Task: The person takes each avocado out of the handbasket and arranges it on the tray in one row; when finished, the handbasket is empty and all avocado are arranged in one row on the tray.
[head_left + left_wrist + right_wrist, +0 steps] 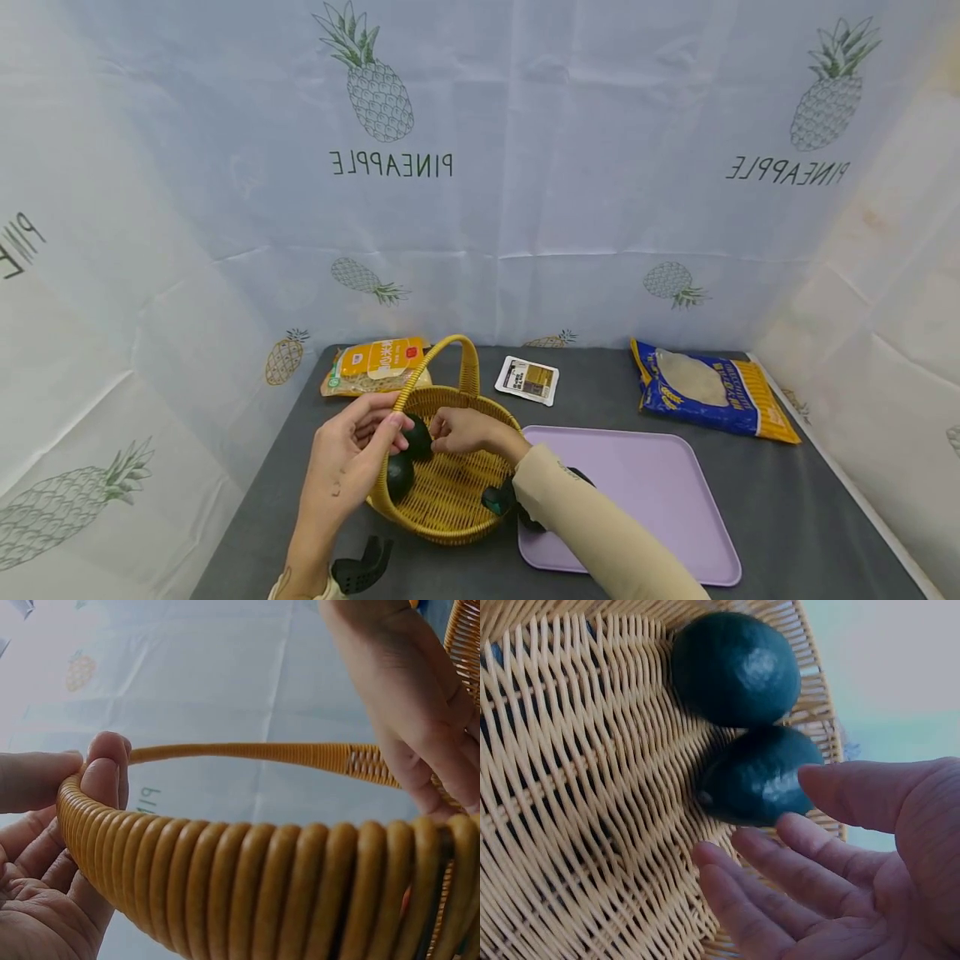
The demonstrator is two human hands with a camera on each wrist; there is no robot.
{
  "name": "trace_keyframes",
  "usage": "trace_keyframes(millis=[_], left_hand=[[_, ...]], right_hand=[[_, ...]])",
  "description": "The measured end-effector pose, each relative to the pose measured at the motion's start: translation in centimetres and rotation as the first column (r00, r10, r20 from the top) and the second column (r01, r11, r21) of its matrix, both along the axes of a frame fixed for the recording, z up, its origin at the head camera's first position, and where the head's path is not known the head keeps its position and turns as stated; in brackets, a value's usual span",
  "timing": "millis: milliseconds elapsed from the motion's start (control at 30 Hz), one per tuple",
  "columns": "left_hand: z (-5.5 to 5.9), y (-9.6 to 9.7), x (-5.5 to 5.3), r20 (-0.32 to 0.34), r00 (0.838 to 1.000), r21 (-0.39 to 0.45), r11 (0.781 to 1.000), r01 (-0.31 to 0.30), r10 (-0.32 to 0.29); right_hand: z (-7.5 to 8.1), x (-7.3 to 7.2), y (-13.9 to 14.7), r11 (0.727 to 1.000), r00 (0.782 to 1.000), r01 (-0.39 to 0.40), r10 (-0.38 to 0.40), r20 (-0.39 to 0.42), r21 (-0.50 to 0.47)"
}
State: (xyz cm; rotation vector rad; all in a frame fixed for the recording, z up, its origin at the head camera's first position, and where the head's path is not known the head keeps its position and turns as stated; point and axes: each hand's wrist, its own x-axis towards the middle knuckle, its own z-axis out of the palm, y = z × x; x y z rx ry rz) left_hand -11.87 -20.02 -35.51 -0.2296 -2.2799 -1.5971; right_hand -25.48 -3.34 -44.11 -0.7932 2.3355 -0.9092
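A yellow woven basket (450, 492) with a tall arched handle (247, 877) stands on the table's left part. My left hand (341, 462) grips that handle on its left side, thumb and fingers pinching it. Two dark green avocados (735, 671) (761, 776) lie side by side against the basket's left wall. Over the basket's inside reaches my right hand (468, 431), its fingers loosely spread and holding nothing. In the right wrist view, its thumb and fingertips are close beside the nearer avocado; whether they touch it I cannot tell.
A lilac tray (630, 475) lies right of the basket, partly under the right forearm. Behind the basket is a yellow food bag (378, 365), with a small white-and-brown packet (528, 380) to its right. A blue-and-yellow bag (708, 387) rests at the back right.
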Motion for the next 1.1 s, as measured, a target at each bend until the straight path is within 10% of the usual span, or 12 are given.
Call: trace_keyframes(millis=[733,1100], left_hand=[[0.1,-0.3,0.0,-0.021,1.0,-0.031,0.999,0.006,-0.007],[0.1,-0.2,-0.1,0.008,1.0,-0.012,1.0,0.004,-0.004]], right_hand=[[0.0,0.3,-2.2,0.974,0.97,0.091,-0.04,0.238,-0.207],[-0.4,-0.4,-1.9,0.984,0.988,0.14,-0.132,0.075,-0.113]])
